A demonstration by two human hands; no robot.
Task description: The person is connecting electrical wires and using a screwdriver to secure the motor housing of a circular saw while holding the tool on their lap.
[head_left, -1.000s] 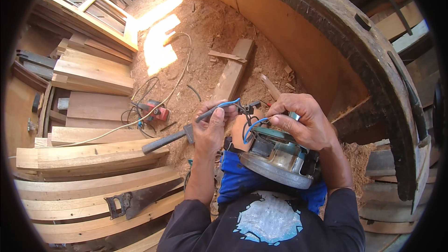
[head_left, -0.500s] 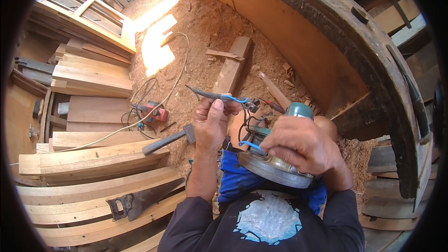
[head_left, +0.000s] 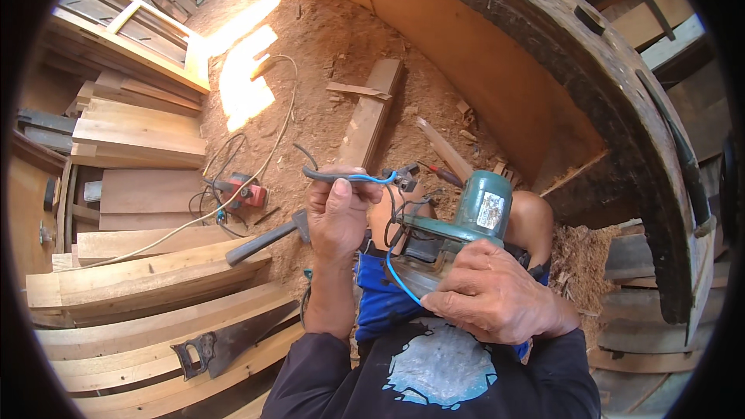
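Note:
My left hand (head_left: 339, 213) pinches a dark power cable (head_left: 320, 176), with a blue wire coming out of its end. That wire reaches a small dark part with loose black wires (head_left: 405, 178). On my lap lies a green circular saw (head_left: 483, 206), its round motor housing pointing away from me. My right hand (head_left: 497, 295) is closed over the near side of the saw, its thumb and fingertips pinching the end of a second blue wire (head_left: 400, 279). Beyond the saw, a screwdriver with a red shaft (head_left: 442, 173) lies among the shavings.
A hammer (head_left: 264, 242) and handsaw (head_left: 225, 343) rest by stacked planks (head_left: 147, 271) on the left. A red power tool (head_left: 247, 190) with a pale cord sits on the shaving-covered floor. A curved wooden hull-like wall (head_left: 497, 70) bounds the right. A board (head_left: 372, 112) lies ahead.
My right hand has moved down toward me, still pinching the blue wire, which now stretches longer. The saw is turned so more of its motor shows. My left hand keeps the cable.

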